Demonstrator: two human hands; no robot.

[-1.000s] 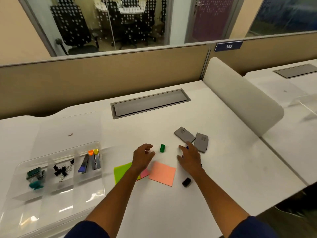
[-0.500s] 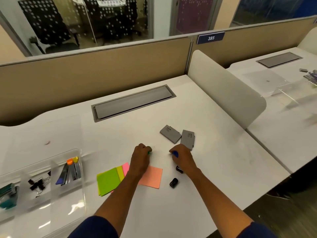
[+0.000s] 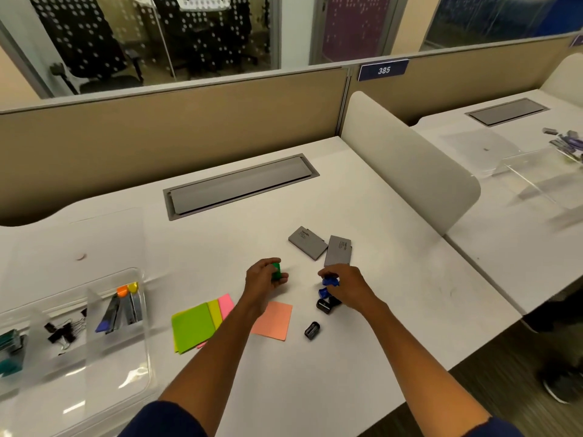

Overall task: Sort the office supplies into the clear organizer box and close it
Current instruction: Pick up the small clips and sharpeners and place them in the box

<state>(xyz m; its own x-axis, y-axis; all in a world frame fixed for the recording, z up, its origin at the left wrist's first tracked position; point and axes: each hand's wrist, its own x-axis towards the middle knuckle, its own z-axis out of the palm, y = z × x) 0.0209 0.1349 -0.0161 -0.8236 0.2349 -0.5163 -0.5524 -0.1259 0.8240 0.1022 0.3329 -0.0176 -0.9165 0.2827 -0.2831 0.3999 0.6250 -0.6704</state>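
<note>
Where both reached flat 1 s ago, left hand (image 3: 263,279) now grips green sharpener (image 3: 277,272) and right hand (image 3: 345,283) grips blue sharpener (image 3: 329,281), both above orange note (image 3: 273,320).

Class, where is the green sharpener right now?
In the head view, the green sharpener sits mid-desk, gripped in the left hand, above the orange note.

Organizer box (image 3: 94,357) cut off at left — teal item (image 3: 9,367) partly unseen.
</note>
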